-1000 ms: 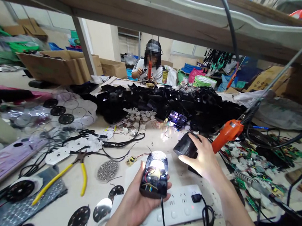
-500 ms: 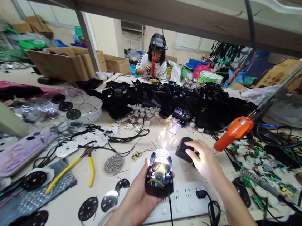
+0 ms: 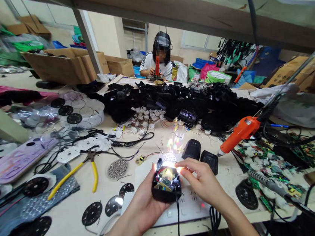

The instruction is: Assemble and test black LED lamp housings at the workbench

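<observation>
My left hand (image 3: 147, 205) cradles a lit black lamp housing (image 3: 167, 194) from the left and below. Wires and a bright light show inside its open top, and a black cord hangs from its near side. My right hand (image 3: 202, 179) is at the housing's upper right edge, thumb and index finger pinched together in the glare. Whether something small sits between those fingertips is hidden. Just beyond that hand lie a rounded black shell (image 3: 191, 149) and a squarish black part (image 3: 210, 161). Under both hands is a white power strip (image 3: 190, 213).
An orange electric screwdriver (image 3: 239, 135) hangs at right above a heap of circuit boards (image 3: 265, 159). Yellow-handled cutters (image 3: 95, 176) and a dish of screws (image 3: 118, 169) lie left. Black parts (image 3: 155, 97) are piled behind. A co-worker (image 3: 161, 59) sits opposite.
My right hand has let go of the black shell, left it on the table, and moved left to the housing's edge. My left hand still holds the lit housing. The view has shifted slightly.
</observation>
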Action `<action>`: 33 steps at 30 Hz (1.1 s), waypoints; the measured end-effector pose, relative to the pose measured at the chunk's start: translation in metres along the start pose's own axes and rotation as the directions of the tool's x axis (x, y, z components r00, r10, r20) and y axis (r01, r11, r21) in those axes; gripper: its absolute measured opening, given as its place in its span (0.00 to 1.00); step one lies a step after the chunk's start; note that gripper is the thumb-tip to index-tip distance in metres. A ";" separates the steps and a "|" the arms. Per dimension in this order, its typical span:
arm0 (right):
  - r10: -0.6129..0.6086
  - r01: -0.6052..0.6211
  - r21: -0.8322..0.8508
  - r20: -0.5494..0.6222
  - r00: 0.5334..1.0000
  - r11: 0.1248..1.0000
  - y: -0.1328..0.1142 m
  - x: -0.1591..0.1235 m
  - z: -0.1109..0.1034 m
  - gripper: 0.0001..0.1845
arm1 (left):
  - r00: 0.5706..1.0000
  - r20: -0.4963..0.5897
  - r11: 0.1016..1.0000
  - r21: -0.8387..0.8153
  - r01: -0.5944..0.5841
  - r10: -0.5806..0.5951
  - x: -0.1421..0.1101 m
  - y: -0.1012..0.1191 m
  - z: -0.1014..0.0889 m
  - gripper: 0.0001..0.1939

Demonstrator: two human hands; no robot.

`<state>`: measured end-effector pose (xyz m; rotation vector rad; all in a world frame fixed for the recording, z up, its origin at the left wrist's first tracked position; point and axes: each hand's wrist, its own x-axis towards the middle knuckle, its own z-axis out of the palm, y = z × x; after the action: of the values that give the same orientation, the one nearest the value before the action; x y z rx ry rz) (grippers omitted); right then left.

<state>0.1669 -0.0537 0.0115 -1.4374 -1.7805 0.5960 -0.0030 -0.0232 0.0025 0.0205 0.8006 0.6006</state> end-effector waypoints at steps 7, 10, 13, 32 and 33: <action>-0.009 0.010 -0.044 0.018 1.000 0.999 0.001 0.000 0.004 0.08 | 0.999 -0.051 1.000 -0.031 -0.002 0.000 -0.004 -0.003 0.005 0.20; -0.021 0.022 -0.067 0.008 1.000 0.998 0.005 -0.002 0.007 0.06 | 0.997 -0.076 0.999 -0.049 -0.010 0.006 -0.006 -0.005 0.009 0.20; -0.088 0.087 -0.089 -0.007 0.996 0.992 0.007 -0.004 0.007 0.08 | 0.995 -0.100 0.999 -0.042 -0.012 0.008 -0.007 -0.006 0.013 0.21; -0.268 0.266 -0.110 -0.006 0.963 0.958 0.004 -0.009 0.001 0.09 | 0.993 -0.063 0.995 0.030 -0.094 0.095 -0.002 -0.009 0.011 0.21; -0.272 0.270 -0.107 -0.009 0.962 0.957 0.004 -0.009 0.001 0.09 | 0.994 -0.058 0.995 0.035 -0.093 0.095 -0.001 -0.009 0.010 0.21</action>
<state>0.1694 -0.0614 0.0061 -1.2320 -1.9717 0.3449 0.0075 -0.0287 0.0080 0.0704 0.8711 0.6801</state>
